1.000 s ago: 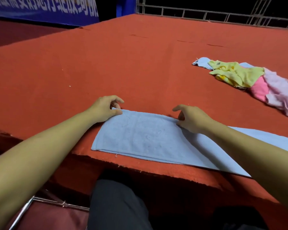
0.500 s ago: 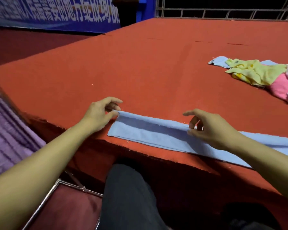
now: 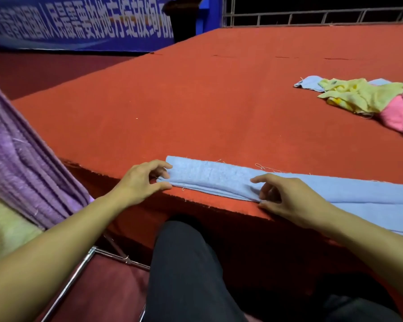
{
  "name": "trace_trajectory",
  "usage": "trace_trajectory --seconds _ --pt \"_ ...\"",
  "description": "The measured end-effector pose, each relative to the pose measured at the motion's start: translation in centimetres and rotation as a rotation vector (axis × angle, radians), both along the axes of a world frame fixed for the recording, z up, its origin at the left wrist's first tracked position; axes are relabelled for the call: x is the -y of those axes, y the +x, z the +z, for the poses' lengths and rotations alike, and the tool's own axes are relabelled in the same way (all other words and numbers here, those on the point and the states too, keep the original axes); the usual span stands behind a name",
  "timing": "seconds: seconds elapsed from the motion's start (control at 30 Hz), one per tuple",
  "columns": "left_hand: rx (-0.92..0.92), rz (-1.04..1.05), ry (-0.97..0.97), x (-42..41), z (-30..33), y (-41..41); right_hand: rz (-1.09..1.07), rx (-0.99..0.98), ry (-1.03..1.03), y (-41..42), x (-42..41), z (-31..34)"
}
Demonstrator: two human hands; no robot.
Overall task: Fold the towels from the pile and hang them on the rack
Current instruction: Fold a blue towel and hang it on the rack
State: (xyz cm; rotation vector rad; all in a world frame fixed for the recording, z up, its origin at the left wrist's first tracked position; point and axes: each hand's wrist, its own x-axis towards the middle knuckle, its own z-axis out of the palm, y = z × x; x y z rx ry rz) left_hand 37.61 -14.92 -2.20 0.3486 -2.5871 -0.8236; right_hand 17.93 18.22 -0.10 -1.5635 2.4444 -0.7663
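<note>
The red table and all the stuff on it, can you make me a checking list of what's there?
Surface: red carpeted platform, loose threads at its near edge.
Job's things: long light-blue folded towel along the near edge; heap of yellow, pink and blue towels far right; purple ribbed towel hanging left; chrome metal rack frame.
Clutter: nothing seen.
Grippers: left hand pinches the towel's end; right hand pinches its near edge.
Cables: nothing seen.
Surroundings: blue banner, metal railing.

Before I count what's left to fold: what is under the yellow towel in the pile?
A blue towel pokes out from under the yellow towel, with a pink towel beside it. Anything deeper is covered.
</note>
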Motion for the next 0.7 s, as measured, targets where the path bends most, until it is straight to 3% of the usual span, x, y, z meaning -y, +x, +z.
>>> trace_trajectory --seconds 0.17,0.3,0.5,0.7 --pt "0.006 0.003 -0.006 0.5 0.4 -0.5 -0.029 -0.020 -0.051 0.3 0.0 0.0" --pt "0.032 0.004 -0.123 0.8 0.5 -0.1 -0.048 -0.042 -0.119 0.6 0.0 -0.3" --pt "0.054 -0.013 -0.330 0.1 0.9 0.4 -0.007 0.000 -0.046 0.5 -0.5 -0.1" --pt "-0.149 -0.120 -0.480 -6.6 1.7 -4.3 -0.162 -0.001 -0.128 -0.9 -3.6 0.4"
